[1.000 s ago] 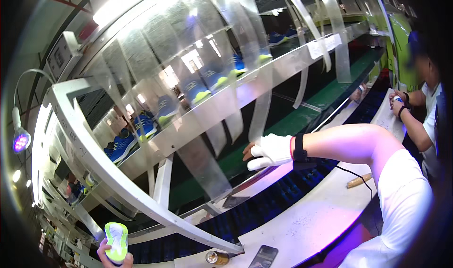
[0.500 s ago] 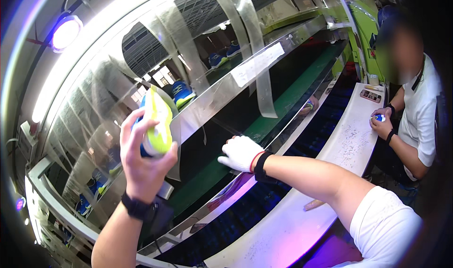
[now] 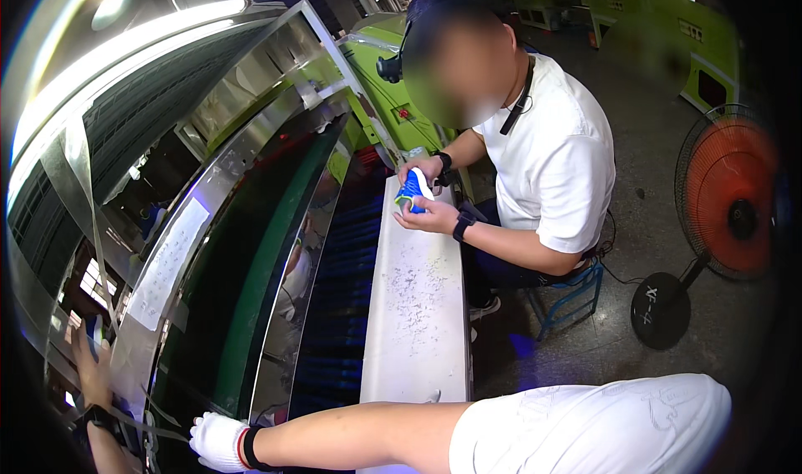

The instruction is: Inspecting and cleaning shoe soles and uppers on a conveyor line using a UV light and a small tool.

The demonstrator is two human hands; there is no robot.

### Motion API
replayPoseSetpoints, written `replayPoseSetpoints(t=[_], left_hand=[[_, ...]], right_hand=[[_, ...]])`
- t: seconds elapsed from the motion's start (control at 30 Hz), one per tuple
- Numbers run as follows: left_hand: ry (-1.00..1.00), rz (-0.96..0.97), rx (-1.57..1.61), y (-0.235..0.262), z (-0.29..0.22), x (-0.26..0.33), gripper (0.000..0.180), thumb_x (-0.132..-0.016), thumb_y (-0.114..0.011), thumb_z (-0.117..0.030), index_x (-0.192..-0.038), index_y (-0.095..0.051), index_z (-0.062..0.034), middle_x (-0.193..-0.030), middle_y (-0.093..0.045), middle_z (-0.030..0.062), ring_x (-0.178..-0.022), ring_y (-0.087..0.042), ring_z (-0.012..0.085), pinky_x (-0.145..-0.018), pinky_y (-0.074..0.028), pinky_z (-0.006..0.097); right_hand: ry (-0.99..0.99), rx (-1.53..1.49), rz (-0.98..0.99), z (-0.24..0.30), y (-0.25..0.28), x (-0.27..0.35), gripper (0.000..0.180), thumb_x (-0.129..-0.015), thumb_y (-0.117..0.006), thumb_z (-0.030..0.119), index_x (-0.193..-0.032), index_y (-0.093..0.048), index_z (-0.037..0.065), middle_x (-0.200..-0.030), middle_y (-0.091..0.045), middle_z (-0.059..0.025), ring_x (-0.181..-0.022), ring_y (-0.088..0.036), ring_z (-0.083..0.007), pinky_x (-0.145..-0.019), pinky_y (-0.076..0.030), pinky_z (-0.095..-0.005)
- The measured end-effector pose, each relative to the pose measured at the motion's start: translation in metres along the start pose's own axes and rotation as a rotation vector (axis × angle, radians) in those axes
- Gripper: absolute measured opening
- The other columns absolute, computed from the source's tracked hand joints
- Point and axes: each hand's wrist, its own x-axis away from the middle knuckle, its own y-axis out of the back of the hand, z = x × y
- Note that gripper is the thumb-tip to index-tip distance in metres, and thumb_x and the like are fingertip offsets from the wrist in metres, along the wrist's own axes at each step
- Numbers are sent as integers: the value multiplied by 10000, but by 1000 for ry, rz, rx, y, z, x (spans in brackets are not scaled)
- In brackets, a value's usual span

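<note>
At the left edge, my bare left hand (image 3: 92, 372) is among the hanging clear plastic strips. Its fingers close around a blue-and-white sneaker (image 3: 97, 334), mostly hidden by the hand and the strips. My right hand (image 3: 219, 442), in a white knit glove with a red cuff edge, is low over the near end of the dark green conveyor belt (image 3: 238, 340). Its fingers curl inward, and a thin plastic strip (image 3: 160, 420) runs up to them. Whether the glove grips that strip is hidden. Both wrists wear black bands.
Across the white worktable (image 3: 409, 307), sprinkled with dark bits, a seated co-worker (image 3: 543, 165) holds a blue shoe (image 3: 415, 192) in both hands. A dark roller track (image 3: 334, 282) lies between belt and table. A red-bladed fan (image 3: 727, 198) stands at the right.
The view has swung right, bringing the co-worker to the middle. My left hand with the sneaker is now farther left, behind the strips; my gloved hand appears lower and further left.
</note>
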Motion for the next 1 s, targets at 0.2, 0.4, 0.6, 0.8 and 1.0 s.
replayPoseSetpoints(t=[0.2,0.4,0.6,0.8,1.0], left_hand=[[-100,-10,230,60,-136,179,501,-1036,-624,-97,-1502,-500,38,-1616,-459,229,-1522,-423,353,-1262,-308,471],[379,72,811,105,-232,382,450,-1035,-681,-42,-1461,-559,34,-1520,-573,154,-1373,-562,276,-1176,-435,398],[256,-133,853,194,-262,432,482,-1027,-607,25,-1479,-470,125,-1458,-591,283,-1319,-629,367,-1169,-501,467],[-19,-305,880,284,-270,412,570,-1081,-630,-188,-1539,-421,79,-1460,-554,333,-1265,-652,410,-1000,-594,451],[296,-321,790,338,-282,483,580,-1093,-600,-229,-1556,-408,63,-1436,-582,297,-1206,-669,376,-936,-589,416]], right_hand=[[-11,0,12,7,8,1,323,-894,-702,340,-910,-803,34,-966,-774,-180,-971,-737,-350,-857,-583,-458],[17,69,-27,6,4,10,336,-921,-668,349,-888,-814,48,-908,-781,-182,-919,-759,-354,-847,-593,-473],[-4,171,117,27,9,-5,388,-927,-613,385,-893,-821,59,-923,-785,-190,-924,-762,-369,-854,-595,-476],[17,322,238,-1,31,5,492,-990,-548,462,-1026,-814,49,-1066,-778,-220,-1047,-748,-374,-952,-579,-490],[107,407,226,21,20,-1,531,-1031,-523,513,-1017,-775,46,-1017,-767,-211,-1008,-734,-384,-910,-573,-491]])
